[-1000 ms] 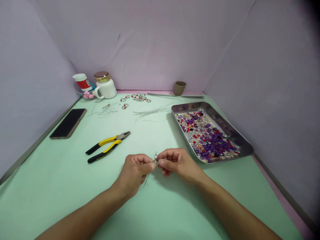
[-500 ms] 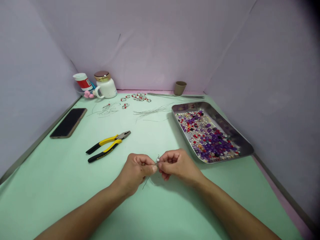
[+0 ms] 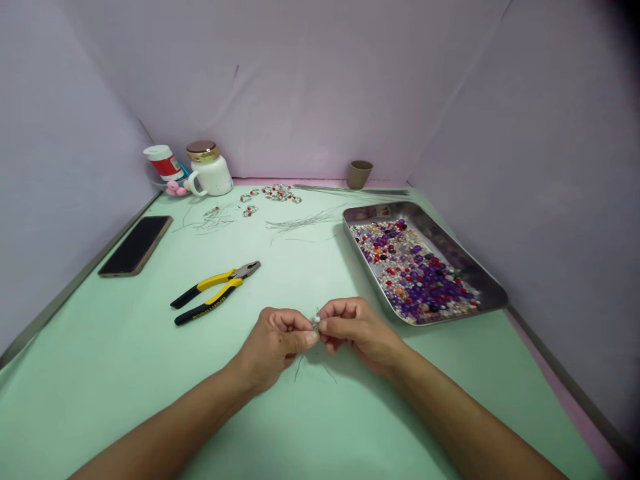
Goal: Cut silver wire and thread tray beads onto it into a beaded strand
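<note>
A tiny beaded wire piece (image 3: 315, 321) sits pinched between the fingertips of both hands, low over the green worktop (image 3: 150, 373) near its middle. The left hand (image 3: 275, 343) closes its grip on the piece from the left, thumb against forefinger. The right hand (image 3: 353, 330) closes its grip on it from the right, so the fingertips of the two hands nearly touch. Thin wire ends hang down below the grips toward the worktop. Yellow-handled pliers (image 3: 215, 293) lie to the left, well apart. A metal tray (image 3: 445, 243) of purple, red and pale beads sits to the right. Farther back lie loose wires (image 3: 300, 223), a dark phone (image 3: 136, 245) and a white jar (image 3: 210, 170).
</note>
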Demonstrator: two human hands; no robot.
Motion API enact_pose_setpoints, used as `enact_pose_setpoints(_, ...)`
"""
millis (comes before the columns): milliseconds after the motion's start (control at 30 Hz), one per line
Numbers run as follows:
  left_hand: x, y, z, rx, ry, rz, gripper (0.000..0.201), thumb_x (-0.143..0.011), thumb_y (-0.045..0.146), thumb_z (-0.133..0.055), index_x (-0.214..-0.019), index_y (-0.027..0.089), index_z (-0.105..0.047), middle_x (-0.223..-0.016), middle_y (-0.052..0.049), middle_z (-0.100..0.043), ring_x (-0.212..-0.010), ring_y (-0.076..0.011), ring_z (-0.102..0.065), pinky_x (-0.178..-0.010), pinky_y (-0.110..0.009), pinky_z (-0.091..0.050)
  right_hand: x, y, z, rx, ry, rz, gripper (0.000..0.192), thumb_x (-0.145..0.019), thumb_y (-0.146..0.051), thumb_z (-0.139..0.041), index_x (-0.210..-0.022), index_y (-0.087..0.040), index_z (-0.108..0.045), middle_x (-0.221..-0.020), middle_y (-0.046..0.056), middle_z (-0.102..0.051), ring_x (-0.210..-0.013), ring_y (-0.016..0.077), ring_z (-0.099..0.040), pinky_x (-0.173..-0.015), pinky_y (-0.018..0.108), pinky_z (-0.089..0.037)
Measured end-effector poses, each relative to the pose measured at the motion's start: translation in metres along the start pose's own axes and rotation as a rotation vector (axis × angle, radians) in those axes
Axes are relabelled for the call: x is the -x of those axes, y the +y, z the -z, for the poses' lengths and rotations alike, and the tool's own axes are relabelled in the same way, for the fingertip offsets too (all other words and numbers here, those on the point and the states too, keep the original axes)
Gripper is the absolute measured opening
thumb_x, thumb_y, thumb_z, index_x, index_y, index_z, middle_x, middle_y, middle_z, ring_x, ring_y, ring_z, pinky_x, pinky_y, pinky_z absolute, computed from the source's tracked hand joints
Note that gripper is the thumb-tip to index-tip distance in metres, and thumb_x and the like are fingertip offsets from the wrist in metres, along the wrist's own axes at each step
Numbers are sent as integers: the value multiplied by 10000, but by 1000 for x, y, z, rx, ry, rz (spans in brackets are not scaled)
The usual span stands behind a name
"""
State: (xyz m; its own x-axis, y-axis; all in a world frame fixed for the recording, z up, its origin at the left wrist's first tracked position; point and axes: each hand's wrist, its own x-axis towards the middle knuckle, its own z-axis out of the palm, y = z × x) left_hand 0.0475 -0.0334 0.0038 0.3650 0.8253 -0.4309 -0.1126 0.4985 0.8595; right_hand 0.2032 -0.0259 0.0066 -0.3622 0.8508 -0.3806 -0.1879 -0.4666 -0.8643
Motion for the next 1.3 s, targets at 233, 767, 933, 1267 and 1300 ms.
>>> enact_pose_setpoints(233,2,-1,-5,-72,-13,21,120,-607,184,-616,-514,144,-551,-353,91,-312,-330,-19,-166,-355,-210,-91,4,-10,-1,125,82,46,252,-548,-336,-708,-608,-114,-604,-493,-10,-569,-448,89,-517,-435,220,-454)
enact_pose_setpoints(767,8,0,-13,-457,60,-187,177,-637,150,-548,-466,139,-502,-418,70,-279,-415,-49,-215,-392,-216,-171,3,-2,-6,-15,163,-54,314,-485,-331,-749,-512,-126,-511,-423,-54,-500,-340,31,-389,-328,175,-418)
enact_pose_setpoints(933,6,-1,-11,-314,91,-140,152,-627,146,-571,-480,132,-534,-411,72,-320,-394,-34,-215,-376,-204,-157,1,-2,-7,14,180,-23,320,-523,-377,-726,-551,-118,-541,-470,-35,-523,-357,44,-428,-370,205,-449)
enact_pose_setpoints(1267,-3,-1,2,90,110,-50,159,-578,244,-702,-567,122,-601,-396,61,-442,-314,-1,-224,-336,-191,-104,2,0,-6,144,-19,-55,347,-531,-414,-722,-622,-127,-549,-554,2,-570,-530,96,-513,-492,218,-424)
enact_pose_setpoints(1300,-3,-1,2,91,114,-52,158,-582,243,-701,-567,122,-600,-393,60,-443,-312,-1,-229,-335,-191,-105,2,1,-6,159,-44,-55,345,-517,-405,-729,-598,-133,-532,-519,-8,-560,-491,87,-493,-476,215,-405)
